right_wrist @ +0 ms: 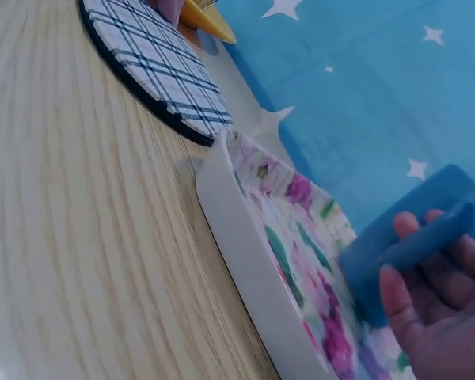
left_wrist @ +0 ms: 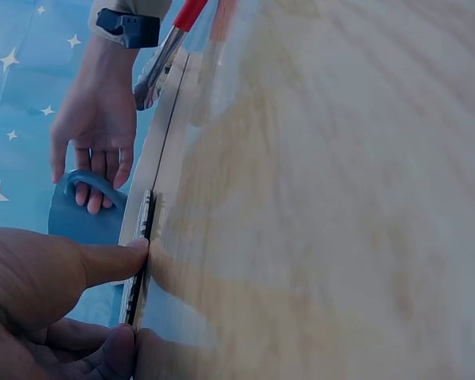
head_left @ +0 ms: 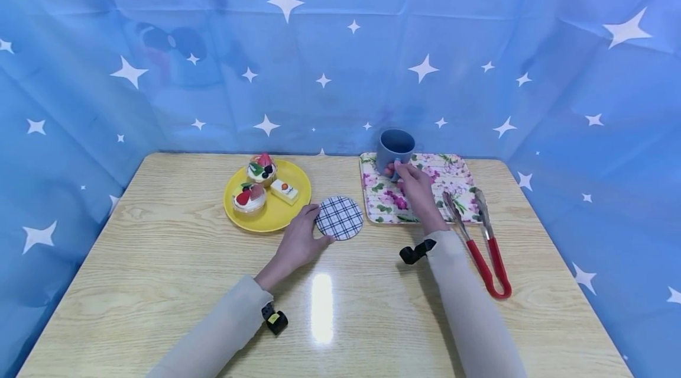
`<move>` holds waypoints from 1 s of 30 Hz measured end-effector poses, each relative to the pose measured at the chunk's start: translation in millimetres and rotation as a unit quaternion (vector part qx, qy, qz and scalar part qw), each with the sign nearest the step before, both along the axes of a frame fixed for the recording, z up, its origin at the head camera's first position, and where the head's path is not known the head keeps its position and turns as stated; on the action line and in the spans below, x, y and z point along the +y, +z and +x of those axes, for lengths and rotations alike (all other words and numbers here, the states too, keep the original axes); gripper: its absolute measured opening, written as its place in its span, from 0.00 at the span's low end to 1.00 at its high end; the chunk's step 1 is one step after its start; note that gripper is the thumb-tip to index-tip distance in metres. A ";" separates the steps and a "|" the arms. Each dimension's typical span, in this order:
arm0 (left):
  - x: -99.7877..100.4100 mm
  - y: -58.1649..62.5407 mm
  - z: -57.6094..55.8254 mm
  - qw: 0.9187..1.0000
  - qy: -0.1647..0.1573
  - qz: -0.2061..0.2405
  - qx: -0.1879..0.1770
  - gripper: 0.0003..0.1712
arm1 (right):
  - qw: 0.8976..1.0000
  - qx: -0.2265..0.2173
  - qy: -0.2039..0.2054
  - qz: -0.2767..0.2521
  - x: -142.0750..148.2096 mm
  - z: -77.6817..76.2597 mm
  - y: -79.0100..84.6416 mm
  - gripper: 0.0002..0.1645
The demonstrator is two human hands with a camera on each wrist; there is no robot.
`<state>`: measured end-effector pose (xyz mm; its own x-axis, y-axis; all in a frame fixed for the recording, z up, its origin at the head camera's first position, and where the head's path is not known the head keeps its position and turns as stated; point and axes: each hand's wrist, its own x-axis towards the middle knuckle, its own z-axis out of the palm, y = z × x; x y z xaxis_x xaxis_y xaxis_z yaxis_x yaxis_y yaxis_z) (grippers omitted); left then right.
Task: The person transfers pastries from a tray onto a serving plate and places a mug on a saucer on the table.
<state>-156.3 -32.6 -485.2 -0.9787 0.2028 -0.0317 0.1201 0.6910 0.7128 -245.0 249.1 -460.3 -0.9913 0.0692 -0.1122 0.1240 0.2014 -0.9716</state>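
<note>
My left hand point(head_left: 302, 238) holds a round plaid coaster point(head_left: 339, 218) by its left edge, thumb at the near side and fingers at the far side. The coaster lies flat at table level, as the right wrist view shows its dark underside along the wood. Over the back left of a floral tray point(head_left: 384, 205), my right hand point(head_left: 417, 189) grips a blue mug point(head_left: 386, 156) by its handle, with fingers hooked through it in the right wrist view point(right_wrist: 439, 277). The mug is upright; whether its base touches the tray cannot be told.
Left of the coaster is a yellow plate point(head_left: 266, 224) with two fruit-topped cupcakes point(head_left: 250, 199) and a small white-and-yellow block point(head_left: 284, 191). Red-handled metal tongs point(head_left: 486, 262) lie at the right, their tips over the tray's edge. Starry blue cloth point(head_left: 340, 41) hangs behind the table.
</note>
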 end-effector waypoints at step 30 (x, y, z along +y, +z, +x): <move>0.3 -2.3 -1.5 1.000 -0.006 -0.004 0.001 0.45 | 0.996 0.059 -0.051 -0.050 -13.9 -6.2 -13.6 0.28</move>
